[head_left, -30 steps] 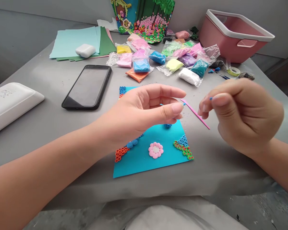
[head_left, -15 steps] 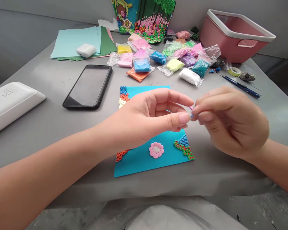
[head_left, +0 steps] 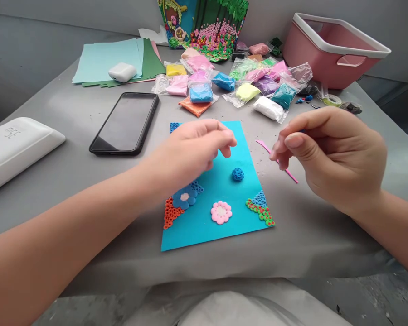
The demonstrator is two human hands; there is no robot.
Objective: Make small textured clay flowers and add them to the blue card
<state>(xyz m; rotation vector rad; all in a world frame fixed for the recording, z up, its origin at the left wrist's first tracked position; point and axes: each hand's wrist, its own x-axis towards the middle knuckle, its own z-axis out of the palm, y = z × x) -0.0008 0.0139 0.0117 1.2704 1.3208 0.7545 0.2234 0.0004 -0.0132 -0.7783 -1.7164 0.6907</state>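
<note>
A blue card (head_left: 224, 194) lies in front of me with clay dots in its corners, a pink clay flower (head_left: 221, 212), a blue clay flower (head_left: 185, 197) and a small blue clay ball (head_left: 237, 174). My left hand (head_left: 193, 151) hovers over the card's upper left part, fingers curled downward and slightly blurred. My right hand (head_left: 329, 156) is raised to the right of the card, thumb and fingers pinched together; I cannot make out what they hold. A thin pink stick (head_left: 277, 161) lies on the table under it.
Several bags of coloured clay (head_left: 238, 86) lie behind the card. A black phone (head_left: 125, 122) and a white case (head_left: 17, 145) are to the left, coloured paper (head_left: 112, 61) with an earbud case (head_left: 122, 71) behind. A pink basket (head_left: 329, 50) stands at back right.
My hands met in a pinch over the card, then parted. The left hand dropped back toward the card's upper left; the right hand drew away to the right.
</note>
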